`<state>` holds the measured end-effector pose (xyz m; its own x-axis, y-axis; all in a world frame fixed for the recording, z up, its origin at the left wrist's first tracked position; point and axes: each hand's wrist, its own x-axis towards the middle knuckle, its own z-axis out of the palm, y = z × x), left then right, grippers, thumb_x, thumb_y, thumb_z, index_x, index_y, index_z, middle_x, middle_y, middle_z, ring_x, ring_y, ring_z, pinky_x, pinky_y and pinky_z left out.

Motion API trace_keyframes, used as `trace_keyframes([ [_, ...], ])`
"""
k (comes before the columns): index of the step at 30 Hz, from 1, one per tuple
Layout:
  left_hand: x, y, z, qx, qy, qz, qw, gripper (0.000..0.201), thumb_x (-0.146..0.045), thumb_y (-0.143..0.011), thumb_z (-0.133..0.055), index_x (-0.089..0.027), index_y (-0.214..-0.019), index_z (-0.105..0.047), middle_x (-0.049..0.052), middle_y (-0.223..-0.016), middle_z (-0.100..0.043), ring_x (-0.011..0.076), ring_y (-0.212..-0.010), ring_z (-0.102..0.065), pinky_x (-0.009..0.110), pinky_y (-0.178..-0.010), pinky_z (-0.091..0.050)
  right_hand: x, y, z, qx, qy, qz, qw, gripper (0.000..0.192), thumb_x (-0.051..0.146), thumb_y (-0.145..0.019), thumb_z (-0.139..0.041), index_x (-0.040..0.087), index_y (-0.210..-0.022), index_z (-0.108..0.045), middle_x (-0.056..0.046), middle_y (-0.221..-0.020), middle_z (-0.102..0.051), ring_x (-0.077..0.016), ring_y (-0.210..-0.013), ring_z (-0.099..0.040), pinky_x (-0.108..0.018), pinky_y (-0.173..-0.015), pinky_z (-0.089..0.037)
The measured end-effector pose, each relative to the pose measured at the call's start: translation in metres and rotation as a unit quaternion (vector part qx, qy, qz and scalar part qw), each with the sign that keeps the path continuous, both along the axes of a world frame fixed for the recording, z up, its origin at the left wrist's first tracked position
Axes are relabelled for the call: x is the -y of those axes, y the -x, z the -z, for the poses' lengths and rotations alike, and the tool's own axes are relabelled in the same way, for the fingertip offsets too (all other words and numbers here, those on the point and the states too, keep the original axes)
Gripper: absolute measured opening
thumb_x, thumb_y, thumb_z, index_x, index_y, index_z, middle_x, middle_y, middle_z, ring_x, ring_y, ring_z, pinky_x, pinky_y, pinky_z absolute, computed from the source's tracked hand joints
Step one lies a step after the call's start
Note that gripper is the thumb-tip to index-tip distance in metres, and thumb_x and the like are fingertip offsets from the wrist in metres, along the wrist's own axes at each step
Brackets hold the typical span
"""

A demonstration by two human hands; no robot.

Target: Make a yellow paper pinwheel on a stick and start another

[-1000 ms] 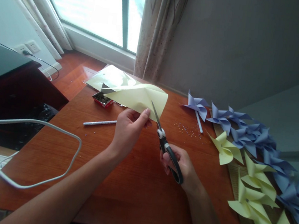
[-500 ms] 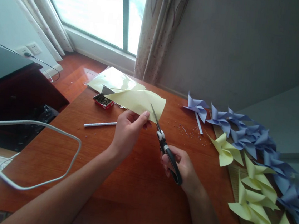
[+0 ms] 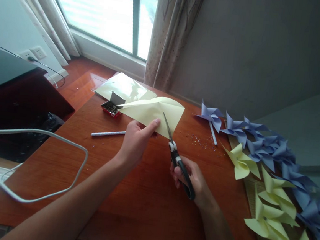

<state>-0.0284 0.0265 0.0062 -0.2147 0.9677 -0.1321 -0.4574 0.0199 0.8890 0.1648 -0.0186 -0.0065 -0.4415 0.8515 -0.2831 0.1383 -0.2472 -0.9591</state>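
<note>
A sheet of pale yellow paper (image 3: 146, 109), curved along its far edge, is pinched by my left hand (image 3: 139, 139), the thumb lying on top. My right hand (image 3: 188, 175) is wrapped round the handles of black-and-white scissors (image 3: 176, 156). The scissor blades reach across the paper's right part, just right of my left thumb. Whether the lower blade lies under the sheet I cannot tell. Behind the paper's left tip stands a small open red box (image 3: 111, 108) of dark metal bits. A pale paper stick (image 3: 108, 133) lies left of my left hand.
Purple pinwheels (image 3: 278, 147) and yellow pinwheels (image 3: 276, 189) cover the right side of the wooden table (image 3: 141, 210). Tiny bits (image 3: 199, 142) are scattered near one purple pinwheel on a stick. A pack of yellow paper (image 3: 123, 85) lies at the back. A white cable (image 3: 80, 172) loops at left.
The yellow paper has shifted slightly right and turned, with more of it now spreading past the scissor blades. My right hand and the scissors have barely moved.
</note>
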Motion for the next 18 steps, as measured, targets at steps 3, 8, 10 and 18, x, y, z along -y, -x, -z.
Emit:
trace_keyframes([
  [3, 0.0015, -0.0015, 0.0021, -0.053, -0.01, 0.004, 0.999, 0.028, -0.04, -0.077, -0.08, -0.013, -0.083, -0.073, 0.004, -0.077, -0.07, 0.0138, -0.066, -0.059, 0.024, -0.062, -0.048, -0.0002, 0.0001, 0.0002, -0.002, -0.009, -0.002, 1.0, 0.048, 0.065, -0.086, -0.064, 0.018, -0.082, -0.056, 0.002, -0.062, -0.051, -0.0112, -0.053, -0.047, -0.025, -0.05, -0.036],
  [8, 0.0029, -0.002, 0.005, -0.114, -0.023, 0.001, 0.993, 0.031, -0.044, -0.08, -0.077, -0.013, -0.078, -0.073, 0.005, -0.074, -0.071, 0.0151, -0.064, -0.059, 0.025, -0.059, -0.047, 0.0002, 0.002, -0.0017, -0.003, -0.008, 0.012, 1.0, 0.049, 0.066, -0.084, -0.065, 0.018, -0.081, -0.056, 0.002, -0.063, -0.05, -0.0112, -0.054, -0.046, -0.025, -0.05, -0.037],
  [10, 0.0029, -0.002, 0.005, -0.124, -0.025, -0.001, 0.992, 0.032, -0.044, -0.08, -0.076, -0.013, -0.077, -0.073, 0.005, -0.073, -0.07, 0.0156, -0.064, -0.06, 0.025, -0.059, -0.047, 0.0003, 0.0027, -0.003, 0.0, -0.009, 0.013, 1.0, 0.049, 0.066, -0.084, -0.066, 0.018, -0.081, -0.056, 0.002, -0.063, -0.05, -0.0112, -0.054, -0.045, -0.025, -0.05, -0.038],
  [18, 0.0027, -0.0022, 0.0043, -0.127, -0.03, -0.003, 0.991, 0.031, -0.044, -0.08, -0.076, -0.014, -0.076, -0.072, 0.004, -0.07, -0.069, 0.0153, -0.063, -0.059, 0.024, -0.057, -0.046, 0.0002, 0.0017, -0.0022, 0.009, -0.018, 0.015, 1.0, 0.048, 0.065, -0.085, -0.065, 0.018, -0.081, -0.057, 0.002, -0.063, -0.05, -0.0112, -0.053, -0.046, -0.025, -0.05, -0.037],
])
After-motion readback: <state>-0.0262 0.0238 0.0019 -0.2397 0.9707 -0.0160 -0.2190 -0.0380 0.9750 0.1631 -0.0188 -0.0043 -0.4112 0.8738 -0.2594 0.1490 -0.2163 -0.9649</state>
